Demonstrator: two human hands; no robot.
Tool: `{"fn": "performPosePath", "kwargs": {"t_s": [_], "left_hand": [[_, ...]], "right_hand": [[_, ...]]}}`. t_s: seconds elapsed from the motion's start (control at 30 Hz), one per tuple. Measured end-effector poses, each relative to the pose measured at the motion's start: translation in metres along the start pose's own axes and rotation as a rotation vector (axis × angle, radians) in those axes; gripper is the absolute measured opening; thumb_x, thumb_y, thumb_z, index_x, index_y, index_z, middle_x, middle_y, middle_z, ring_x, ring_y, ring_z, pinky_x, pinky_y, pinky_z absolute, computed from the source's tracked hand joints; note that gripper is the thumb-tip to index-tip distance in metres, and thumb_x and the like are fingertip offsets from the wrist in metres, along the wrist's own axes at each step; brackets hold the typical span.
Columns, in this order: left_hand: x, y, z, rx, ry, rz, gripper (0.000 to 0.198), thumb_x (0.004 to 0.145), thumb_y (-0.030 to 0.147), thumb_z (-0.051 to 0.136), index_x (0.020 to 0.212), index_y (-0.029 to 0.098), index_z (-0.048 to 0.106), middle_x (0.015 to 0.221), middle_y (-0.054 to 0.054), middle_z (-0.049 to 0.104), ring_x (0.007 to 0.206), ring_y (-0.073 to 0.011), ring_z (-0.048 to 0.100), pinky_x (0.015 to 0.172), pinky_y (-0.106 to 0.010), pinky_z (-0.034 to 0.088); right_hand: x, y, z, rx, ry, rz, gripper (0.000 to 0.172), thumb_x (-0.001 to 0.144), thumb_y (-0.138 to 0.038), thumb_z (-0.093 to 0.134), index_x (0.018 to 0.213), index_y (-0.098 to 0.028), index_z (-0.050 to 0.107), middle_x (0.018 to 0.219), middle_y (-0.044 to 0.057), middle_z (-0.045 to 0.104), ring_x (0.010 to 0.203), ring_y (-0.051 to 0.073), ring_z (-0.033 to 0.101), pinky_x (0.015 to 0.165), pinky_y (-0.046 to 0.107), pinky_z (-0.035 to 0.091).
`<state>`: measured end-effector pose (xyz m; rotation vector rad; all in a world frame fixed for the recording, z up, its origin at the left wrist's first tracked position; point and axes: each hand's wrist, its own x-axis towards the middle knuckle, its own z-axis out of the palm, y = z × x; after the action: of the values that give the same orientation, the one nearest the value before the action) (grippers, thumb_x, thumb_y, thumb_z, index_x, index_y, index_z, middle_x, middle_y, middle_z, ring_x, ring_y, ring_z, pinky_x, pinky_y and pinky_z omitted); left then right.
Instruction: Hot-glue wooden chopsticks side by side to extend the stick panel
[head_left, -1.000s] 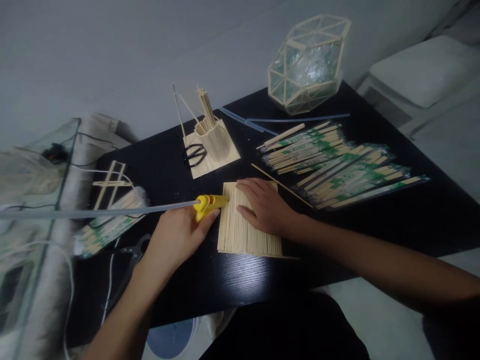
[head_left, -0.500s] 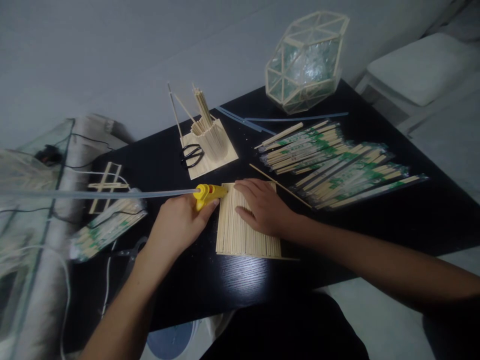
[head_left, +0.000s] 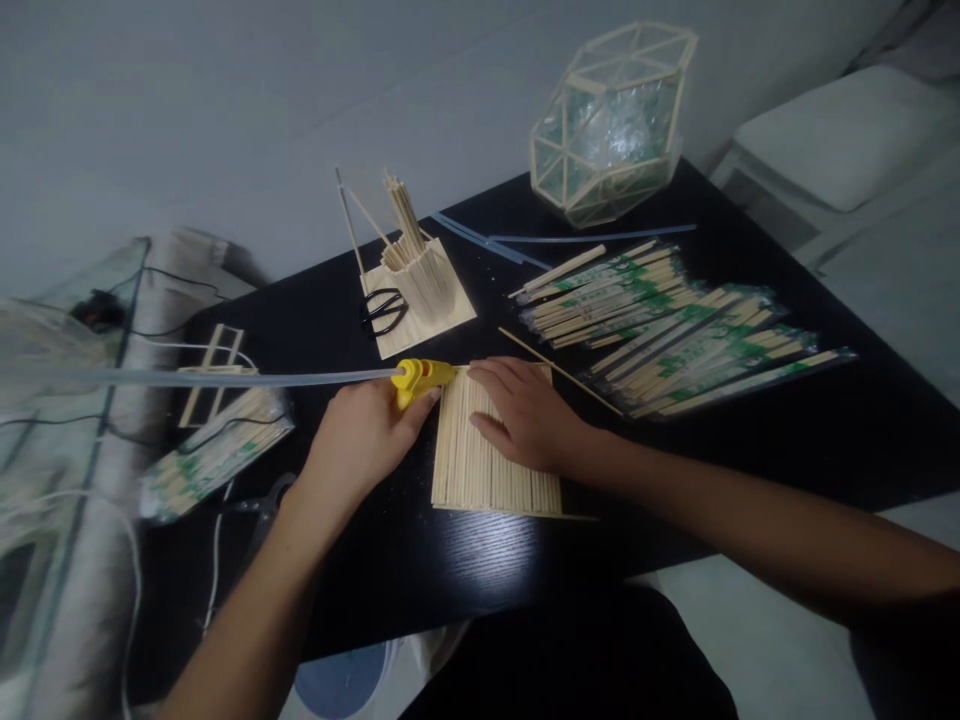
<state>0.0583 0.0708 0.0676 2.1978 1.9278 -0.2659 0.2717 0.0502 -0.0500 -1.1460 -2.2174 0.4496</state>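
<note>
Glue gun (head_left: 421,377): left fingers (head_left: 418,412) wrapped round.
Right fingers (head_left: 496,374) flat on stick panel (head_left: 491,485); nozzle (head_left: 450,372) slip could burn them.

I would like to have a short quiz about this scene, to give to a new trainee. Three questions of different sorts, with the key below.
1. Choose one. The left hand holds:
A) a pair of scissors
B) a yellow glue gun
C) a wrapped packet of chopsticks

2. True or false: the right hand is lifted clear of the stick panel.

3. Short answer: which stands farther from the hands, the round stick holder or the faceted frame?

Key:
1. B
2. False; the right hand rests on the panel.
3. The faceted frame.
</note>
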Motion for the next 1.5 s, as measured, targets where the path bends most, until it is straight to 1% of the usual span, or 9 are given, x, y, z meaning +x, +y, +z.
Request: {"fn": "performPosePath", "kwargs": {"t_s": [0.2, 0.37, 0.43, 0.5, 0.63, 0.8, 1.1, 1.3, 1.5], "left_hand": [[-0.001, 0.0, -0.001, -0.034, 0.018, 0.013, 0.052, 0.099, 0.063, 0.047, 0.081, 0.02, 0.07, 0.082, -0.016, 0.077, 0.083, -0.0357, 0.076, 0.072, -0.038, 0.047], [-0.003, -0.008, 0.0, -0.139, 0.066, -0.041, 0.048, 0.093, 0.065, 0.057, 0.074, 0.022, 0.066, 0.072, -0.012, 0.074, 0.076, -0.0336, 0.075, 0.069, -0.037, 0.049], [0.0, -0.016, 0.004, -0.242, 0.098, -0.073, 0.049, 0.092, 0.068, 0.061, 0.077, 0.022, 0.067, 0.073, -0.01, 0.074, 0.072, -0.0309, 0.074, 0.066, -0.035, 0.05], [0.005, -0.026, 0.011, -0.397, 0.098, -0.114, 0.049, 0.09, 0.069, 0.065, 0.091, 0.02, 0.071, 0.08, -0.007, 0.077, 0.064, -0.0256, 0.072, 0.059, -0.033, 0.05], [0.014, -0.042, 0.026, -0.728, -0.014, -0.177, 0.052, 0.09, 0.07, 0.067, 0.089, 0.018, 0.068, 0.076, -0.005, 0.073, 0.047, -0.0166, 0.061, 0.042, -0.028, 0.047], [0.019, -0.047, 0.038, -0.901, -0.08, -0.238, 0.049, 0.092, 0.063, 0.069, 0.079, 0.016, 0.067, 0.069, -0.003, 0.067, 0.041, -0.0115, 0.056, 0.035, -0.023, 0.044], [0.024, -0.05, 0.045, -0.917, -0.132, -0.252, 0.053, 0.09, 0.068, 0.07, 0.08, 0.017, 0.065, 0.065, -0.001, 0.066, 0.04, -0.0114, 0.056, 0.036, -0.023, 0.045], [0.017, -0.052, 0.038, -0.833, -0.172, -0.247, 0.053, 0.09, 0.069, 0.071, 0.083, 0.017, 0.065, 0.066, 0.0, 0.065, 0.042, -0.0112, 0.055, 0.036, -0.023, 0.041], [0.008, -0.053, 0.034, -0.799, -0.222, -0.258, 0.054, 0.088, 0.071, 0.07, 0.084, 0.017, 0.064, 0.067, 0.001, 0.063, 0.043, -0.0115, 0.055, 0.036, -0.023, 0.039]], "right_hand": [[0.001, 0.0, 0.0, 0.015, 0.0, 0.002, 0.048, 0.102, -0.03, 0.06, 0.146, -0.009, 0.056, 0.149, 0.023, 0.063, 0.137, 0.038, 0.055, 0.117, 0.06, 0.046], [0.001, 0.0, 0.001, 0.011, 0.027, -0.006, 0.049, 0.101, -0.03, 0.061, 0.144, -0.008, 0.057, 0.147, 0.023, 0.064, 0.136, 0.038, 0.056, 0.116, 0.06, 0.047], [0.001, 0.001, 0.002, 0.02, 0.027, -0.007, 0.048, 0.101, -0.03, 0.061, 0.144, -0.008, 0.057, 0.147, 0.023, 0.064, 0.136, 0.038, 0.056, 0.116, 0.06, 0.047], [0.001, 0.001, 0.001, 0.031, 0.024, -0.006, 0.048, 0.101, -0.029, 0.061, 0.144, -0.007, 0.058, 0.147, 0.023, 0.064, 0.136, 0.038, 0.056, 0.116, 0.059, 0.047], [0.002, 0.001, 0.0, 0.056, 0.017, 0.001, 0.049, 0.101, -0.028, 0.061, 0.145, -0.008, 0.057, 0.147, 0.023, 0.064, 0.136, 0.037, 0.056, 0.116, 0.059, 0.046], [0.002, 0.001, -0.001, 0.065, 0.003, 0.016, 0.048, 0.101, -0.028, 0.062, 0.146, -0.012, 0.057, 0.147, 0.021, 0.064, 0.137, 0.037, 0.055, 0.116, 0.06, 0.046], [0.003, 0.0, -0.001, 0.046, -0.012, 0.032, 0.048, 0.101, -0.028, 0.061, 0.145, -0.007, 0.058, 0.148, 0.023, 0.064, 0.135, 0.037, 0.056, 0.115, 0.058, 0.046], [0.003, 0.0, -0.002, 0.054, -0.022, 0.03, 0.047, 0.102, -0.029, 0.06, 0.145, -0.012, 0.057, 0.148, 0.021, 0.064, 0.136, 0.037, 0.056, 0.116, 0.059, 0.046], [0.002, 0.0, -0.002, 0.033, -0.012, 0.024, 0.047, 0.101, -0.028, 0.061, 0.145, -0.01, 0.057, 0.148, 0.022, 0.064, 0.135, 0.037, 0.057, 0.115, 0.058, 0.046]]}}
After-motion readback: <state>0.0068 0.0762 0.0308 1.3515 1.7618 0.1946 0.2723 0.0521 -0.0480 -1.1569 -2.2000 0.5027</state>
